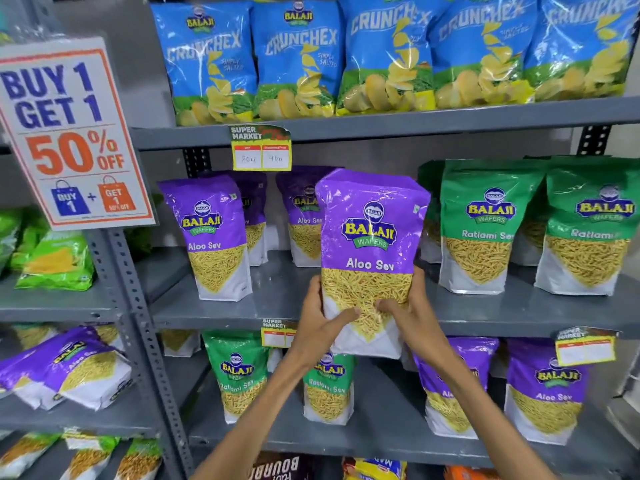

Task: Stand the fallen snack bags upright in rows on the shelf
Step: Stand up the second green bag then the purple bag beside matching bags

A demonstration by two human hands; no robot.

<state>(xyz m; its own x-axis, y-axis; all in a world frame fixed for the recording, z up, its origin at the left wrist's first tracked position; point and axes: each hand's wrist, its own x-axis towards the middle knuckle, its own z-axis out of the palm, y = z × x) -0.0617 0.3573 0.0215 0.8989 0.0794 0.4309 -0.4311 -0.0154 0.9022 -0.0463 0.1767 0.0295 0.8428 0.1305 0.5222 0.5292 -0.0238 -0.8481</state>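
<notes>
The left hand (317,315) and right hand (407,311) clasp the lower half of the upright purple Aloo Sev bag (370,251), its long axis vertical, base below the middle shelf (277,306) edge; it must lift onto it.

A single head-worn wide-angle view faces a grey shelf unit (346,128) square on and close up, tilted slightly down. Both forearms rise from the bottom edge to the middle of the frame, where the hands hold a purple bag (372,237) nearest the lens, in front of the middle shelf. Four shelf levels show: blue bags (298,60) on top reach the upper edge, and the lowest packs are cut off at the bottom. A sale sign (69,133) at the left edge bends with the lens, as do the uprights.
</notes>
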